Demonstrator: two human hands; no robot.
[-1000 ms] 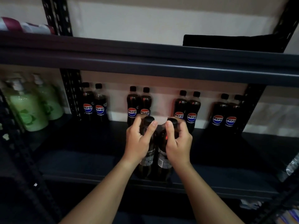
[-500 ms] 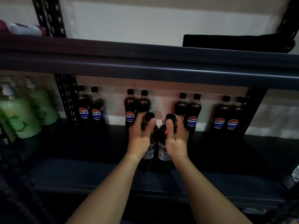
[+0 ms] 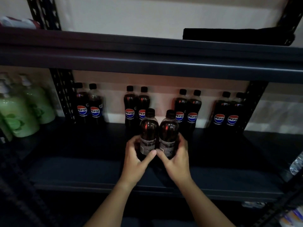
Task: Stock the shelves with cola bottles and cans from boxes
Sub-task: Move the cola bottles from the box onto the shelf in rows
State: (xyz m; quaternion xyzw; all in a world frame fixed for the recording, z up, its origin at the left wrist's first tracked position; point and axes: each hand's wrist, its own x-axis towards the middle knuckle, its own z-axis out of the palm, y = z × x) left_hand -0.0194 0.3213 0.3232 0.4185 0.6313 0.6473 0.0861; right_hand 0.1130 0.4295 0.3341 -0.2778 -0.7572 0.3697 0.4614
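From the head camera, two dark plastic cola bottles with black caps stand upright, side by side and touching, on the dark flat metal shelf (image 3: 82, 169). The left bottle (image 3: 149, 128) and the right bottle (image 3: 169, 130) have their labels turned away, so only small white print shows.

The left hand (image 3: 136, 161) wraps its fingers round the lower part of the left bottle. The right hand (image 3: 177, 161) wraps round the lower part of the right bottle. Both hands are holding on, thumbs across the front.

The bottles look full, so they are probably a bit heavy. The plastic is smooth and round and could slip. It is firm, not soft, and would not break like glass, I think. The middle, where the label is, looks like a good place to hold, because it is less shiny.

Behind them, four pairs of cola bottles with red, white and blue round labels (image 3: 192, 117) stand against the pale wall. Far left sit blurry green pump bottles (image 3: 18, 115). A black flat thing (image 3: 237, 36) lies on the shelf above.
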